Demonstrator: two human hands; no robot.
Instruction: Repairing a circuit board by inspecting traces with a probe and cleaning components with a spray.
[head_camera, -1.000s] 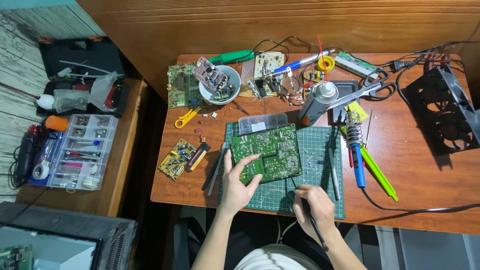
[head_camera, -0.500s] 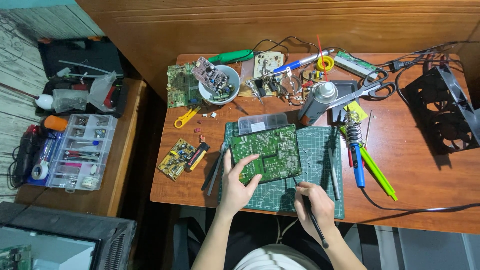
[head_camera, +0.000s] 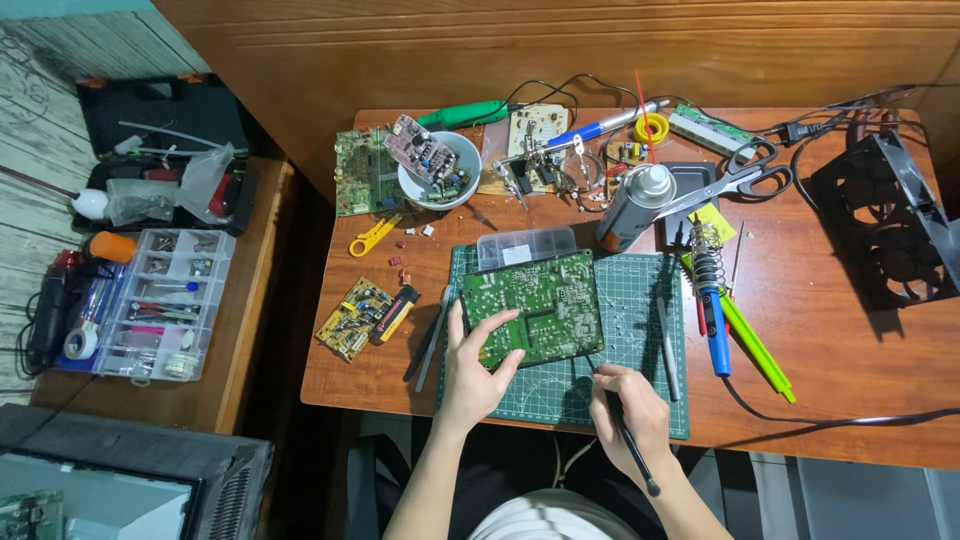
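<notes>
A green circuit board (head_camera: 535, 305) lies on a green cutting mat (head_camera: 630, 330) near the table's front edge. My left hand (head_camera: 475, 365) grips the board's lower left corner, thumb on top. My right hand (head_camera: 630, 410) holds a thin black tool (head_camera: 620, 425) like a pen, its tip touching the board's lower right edge.
A blue soldering iron (head_camera: 712, 310) and green tools (head_camera: 755, 345) lie right of the mat. A spray can (head_camera: 635, 205), scissors (head_camera: 740, 175), a white bowl (head_camera: 440, 170), several boards and a black fan (head_camera: 890, 220) crowd the table's back. A parts organiser (head_camera: 160, 300) sits on the left bench.
My right hand has shifted slightly, bringing the black tool's tip up to the board's lower right edge. My left hand stays on the board.
</notes>
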